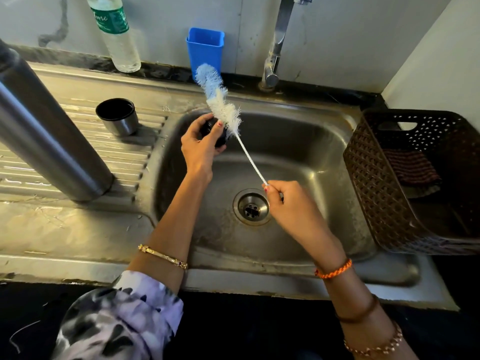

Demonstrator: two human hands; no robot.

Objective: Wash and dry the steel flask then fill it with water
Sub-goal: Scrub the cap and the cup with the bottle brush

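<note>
Your left hand (201, 146) grips a small black stopper (220, 137) over the sink (324, 141), while your right hand (288, 203) pinches the bottle brush (220, 100) by its thin, bendy wire end. The steel flask (49, 131) stands left of both grips on the worktop's drainboard; it's probably slick and weighty, so grab it mid-body.

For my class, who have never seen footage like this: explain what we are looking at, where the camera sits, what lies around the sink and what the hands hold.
There is no machine here: one head-worn camera looks down at a person's hands over a steel sink. The left hand grips a small black part, perhaps the flask's stopper. The right hand pinches the handle of a bottle brush. On the draining board stand the steel flask and its cup. Behind are a plastic bottle, a blue holder and the tap; a brown basket sits right.
</note>
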